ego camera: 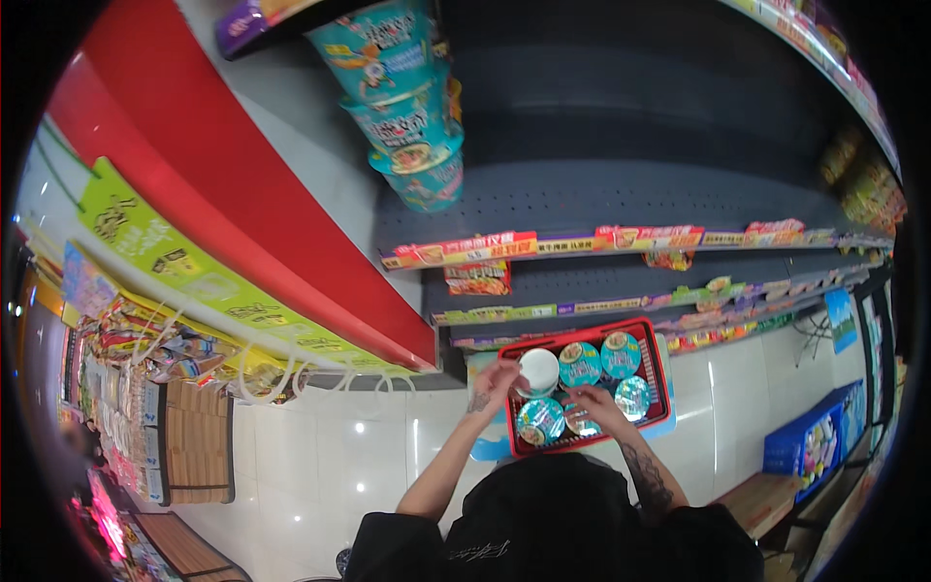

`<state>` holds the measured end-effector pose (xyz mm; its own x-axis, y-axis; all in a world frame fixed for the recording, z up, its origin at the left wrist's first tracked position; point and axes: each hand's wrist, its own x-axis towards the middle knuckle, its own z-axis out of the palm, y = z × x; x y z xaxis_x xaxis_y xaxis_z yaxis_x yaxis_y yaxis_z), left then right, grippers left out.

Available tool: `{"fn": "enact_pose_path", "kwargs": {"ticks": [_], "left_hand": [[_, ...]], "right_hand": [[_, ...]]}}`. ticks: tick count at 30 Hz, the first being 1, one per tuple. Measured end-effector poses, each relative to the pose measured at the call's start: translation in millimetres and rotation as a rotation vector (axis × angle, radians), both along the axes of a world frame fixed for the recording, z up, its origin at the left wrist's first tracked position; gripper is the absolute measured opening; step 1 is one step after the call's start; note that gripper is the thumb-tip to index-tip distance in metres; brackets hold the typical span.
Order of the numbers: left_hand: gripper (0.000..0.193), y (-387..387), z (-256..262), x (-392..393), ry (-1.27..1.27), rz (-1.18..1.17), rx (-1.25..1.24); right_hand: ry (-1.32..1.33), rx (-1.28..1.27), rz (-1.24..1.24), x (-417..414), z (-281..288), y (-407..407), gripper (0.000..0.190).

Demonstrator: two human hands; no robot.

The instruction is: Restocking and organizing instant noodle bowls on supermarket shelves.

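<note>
Before me a red plastic basket (660, 378) holds several instant noodle cups with teal lids. At its left end is a cup with a round white base (539, 369) facing up. My left hand (494, 383) grips this upturned cup at its left edge. My right hand (595, 407) is over the basket's middle, fingers bent, partly covering a teal-lidded cup (580, 422); whether it touches anything is unclear. Other teal-lidded cups (580, 364) lie along the far side, and one (540, 420) sits at the near left corner.
A stack of teal noodle cups (407, 138) stands at the left of the dark metal shelf (618, 174). Price strips (567, 244) line the shelf edges. A red end panel (291, 218) rises at left, a wooden-sided display stand (196, 444) behind it. A blue bin (822, 436) stands at right.
</note>
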<state>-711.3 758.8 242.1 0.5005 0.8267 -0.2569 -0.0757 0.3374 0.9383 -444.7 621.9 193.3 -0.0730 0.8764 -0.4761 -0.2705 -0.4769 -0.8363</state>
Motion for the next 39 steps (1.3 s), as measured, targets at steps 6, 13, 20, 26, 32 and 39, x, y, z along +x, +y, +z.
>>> {"fn": "enact_pose_path", "kwargs": {"ticks": [6,13,20,26,32,39], "left_hand": [[0.041,116,216,5,0.091,0.722,1.148],[0.136,183,305,17,0.496,0.767,1.024],[0.134,216,295,18,0.496,0.806,1.039],[0.127,220,294,14,0.485,0.764,1.062],[0.127,206,297,7,0.521,0.776,1.065],[0.123,190,291,17,0.375,0.775,1.208]], "right_hand": [[-0.036,0.166,0.010,2,88,19,0.032],[-0.138,0.375,0.048,-8,140,29,0.029],[-0.214,0.550,0.069,-8,201,28,0.033],[-0.146,0.653,0.090,-18,279,73,0.034],[-0.507,1.079,-0.107,-62,362,147,0.078],[-0.714,1.223,-0.304,-86,418,238,0.129]]}}
